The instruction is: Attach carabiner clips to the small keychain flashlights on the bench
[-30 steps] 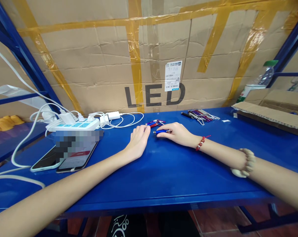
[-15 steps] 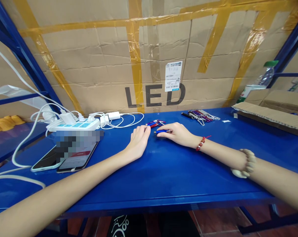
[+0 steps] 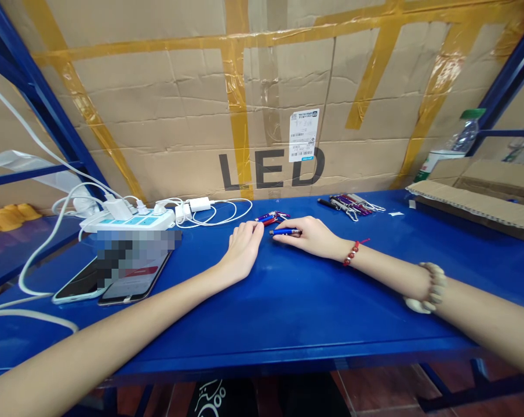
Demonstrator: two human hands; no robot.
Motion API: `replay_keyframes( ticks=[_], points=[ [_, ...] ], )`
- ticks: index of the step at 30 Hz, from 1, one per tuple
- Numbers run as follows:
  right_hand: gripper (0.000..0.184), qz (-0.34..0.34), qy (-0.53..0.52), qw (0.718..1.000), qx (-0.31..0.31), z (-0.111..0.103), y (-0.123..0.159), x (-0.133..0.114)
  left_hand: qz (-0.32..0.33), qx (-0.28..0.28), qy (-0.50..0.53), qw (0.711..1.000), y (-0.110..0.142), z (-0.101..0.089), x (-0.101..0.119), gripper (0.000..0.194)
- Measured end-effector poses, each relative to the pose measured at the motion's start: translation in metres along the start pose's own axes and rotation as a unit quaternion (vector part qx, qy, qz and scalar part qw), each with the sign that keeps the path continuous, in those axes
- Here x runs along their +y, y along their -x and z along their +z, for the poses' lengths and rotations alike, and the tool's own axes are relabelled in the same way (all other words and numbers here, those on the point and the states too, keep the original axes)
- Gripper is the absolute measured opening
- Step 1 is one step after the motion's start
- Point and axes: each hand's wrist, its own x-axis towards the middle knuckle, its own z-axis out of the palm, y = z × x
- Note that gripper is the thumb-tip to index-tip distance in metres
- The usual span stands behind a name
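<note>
My right hand is closed around the rear end of a slim blue metal tube with a silver tip, much like a small pocket flashlight. It is held low over the blue tabletop, its tip pointing left. Palm down, my left hand lies on the table with its fingers loosely bent and holds nothing I can see. Just beyond both hands lies a small pile of blue, red and purple tubes, close to the left thumb. Farther right, several black, silver and purple tubes with carabiner clips lie together.
Two phones lie at the left, near a power strip with plugs and white cables. A large cardboard box forms the back wall. At the right are an open carton and a plastic bottle.
The blue tube has turned slightly in my right fingers and shows more of its side. My left hand stays in place. The view has shifted very slightly.
</note>
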Motion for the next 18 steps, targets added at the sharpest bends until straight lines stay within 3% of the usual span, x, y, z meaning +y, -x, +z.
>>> replay_keyframes(
  ticks=[18],
  points=[
    [0.031, -0.010, 0.012, 1.000, -0.006, 0.0013, -0.0008, 0.0013, -0.022, -0.010, -0.012, 1.000, 0.0011, -0.0019, 0.0042, 0.044]
  ],
)
